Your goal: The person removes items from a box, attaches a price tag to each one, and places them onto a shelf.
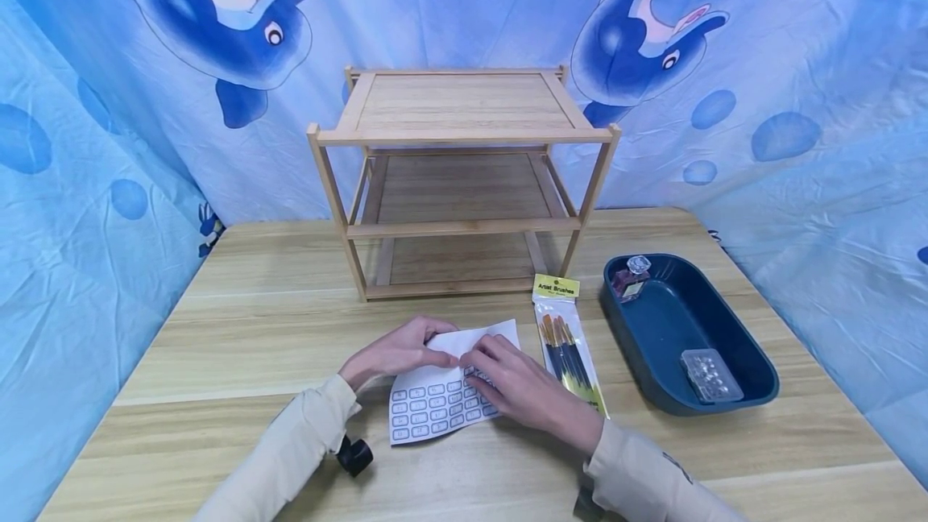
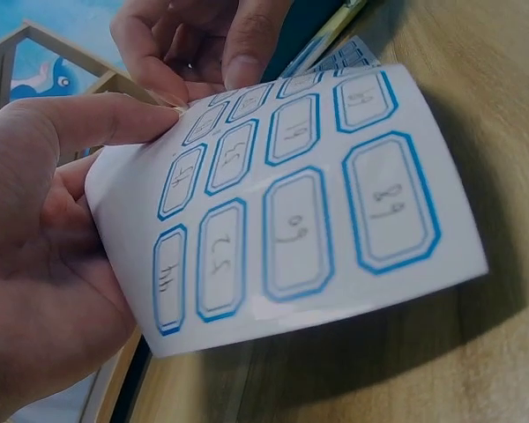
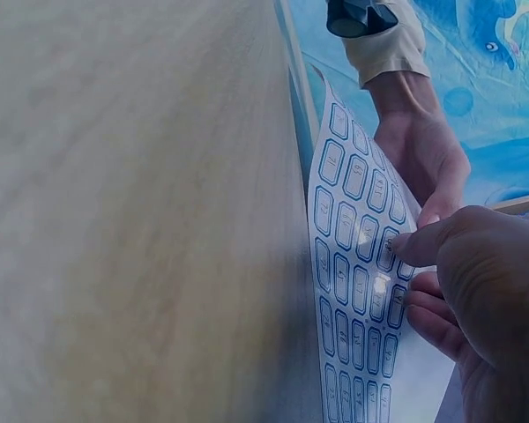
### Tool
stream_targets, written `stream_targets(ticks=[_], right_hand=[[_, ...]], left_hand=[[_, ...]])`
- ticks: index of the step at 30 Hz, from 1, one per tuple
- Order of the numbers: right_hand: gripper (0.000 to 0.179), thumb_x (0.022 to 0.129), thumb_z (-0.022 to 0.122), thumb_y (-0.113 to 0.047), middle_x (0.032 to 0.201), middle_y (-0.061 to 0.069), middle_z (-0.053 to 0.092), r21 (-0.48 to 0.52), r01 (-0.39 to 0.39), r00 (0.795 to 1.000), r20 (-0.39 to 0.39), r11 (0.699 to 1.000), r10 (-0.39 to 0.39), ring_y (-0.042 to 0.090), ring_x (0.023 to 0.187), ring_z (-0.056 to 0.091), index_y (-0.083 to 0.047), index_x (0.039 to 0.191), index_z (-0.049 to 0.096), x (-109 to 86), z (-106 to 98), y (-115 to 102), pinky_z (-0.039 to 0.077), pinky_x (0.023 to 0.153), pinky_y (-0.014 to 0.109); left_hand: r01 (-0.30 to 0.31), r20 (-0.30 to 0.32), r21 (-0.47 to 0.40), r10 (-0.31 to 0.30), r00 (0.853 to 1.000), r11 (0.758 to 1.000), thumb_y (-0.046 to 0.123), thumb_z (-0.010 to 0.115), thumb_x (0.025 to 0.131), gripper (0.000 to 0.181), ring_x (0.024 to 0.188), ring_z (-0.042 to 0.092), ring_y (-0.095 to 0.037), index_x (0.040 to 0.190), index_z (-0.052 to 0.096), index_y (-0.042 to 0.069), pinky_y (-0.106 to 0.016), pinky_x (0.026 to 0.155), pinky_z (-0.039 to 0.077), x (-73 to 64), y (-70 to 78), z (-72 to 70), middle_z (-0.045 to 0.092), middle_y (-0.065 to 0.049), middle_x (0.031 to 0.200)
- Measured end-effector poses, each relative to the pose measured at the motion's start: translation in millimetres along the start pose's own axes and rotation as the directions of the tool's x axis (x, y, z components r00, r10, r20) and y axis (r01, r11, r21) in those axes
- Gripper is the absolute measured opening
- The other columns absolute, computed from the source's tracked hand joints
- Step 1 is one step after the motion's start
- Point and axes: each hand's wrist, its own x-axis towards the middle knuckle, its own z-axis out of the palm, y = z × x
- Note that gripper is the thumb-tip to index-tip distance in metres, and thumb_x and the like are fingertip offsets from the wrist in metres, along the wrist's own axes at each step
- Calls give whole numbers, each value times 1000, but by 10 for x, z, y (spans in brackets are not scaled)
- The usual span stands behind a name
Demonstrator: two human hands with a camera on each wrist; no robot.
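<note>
A white sheet of stickers with rows of blue-bordered, handwritten number labels is held tilted over the table, curving between both hands. My left hand grips its far left part, thumb on the printed face and fingers behind, as the left wrist view shows. My right hand has its thumb and curled fingertips at the labels, close beside the left thumb. In the right wrist view the right thumb lies on a label near the blank margin. Whether a single label is lifted there I cannot tell.
A pack of artist brushes lies just right of the hands. Farther right stands a dark blue tub with a small perfume bottle and a clear case inside. A three-tier wooden shelf stands behind the sheet.
</note>
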Motion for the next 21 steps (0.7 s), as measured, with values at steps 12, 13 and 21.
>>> stream_targets(ticks=[12,13,21], right_hand=[[24,93,77,-9,107,0,60,-54,47,999,-17,997,-48,16,103,59,-13,115,70,5,-30,3,55,86,25],[24,93,77,-9,107,0,60,-58,49,999,-17,997,-50,16,103,59,-13,115,70,3,-29,4,55,86,25],[14,95,73,-9,106,1,60,-98,80,997,-12,992,-81,17,100,59,-11,108,68,-4,-11,8,54,87,25]], left_hand=[[-3,-9,-33,3,1000,999,7,67,92,30,79,65,-16,118,66,-7,-23,68,53,2,-10,26,71,-3,97],[-6,-9,-33,6,1000,999,7,67,92,29,79,65,-16,118,66,-8,-23,68,52,2,-11,28,71,-3,97],[-5,-6,-41,4,1000,999,7,67,92,28,79,66,-15,116,66,-8,-23,68,54,-3,-16,36,71,-4,96]])
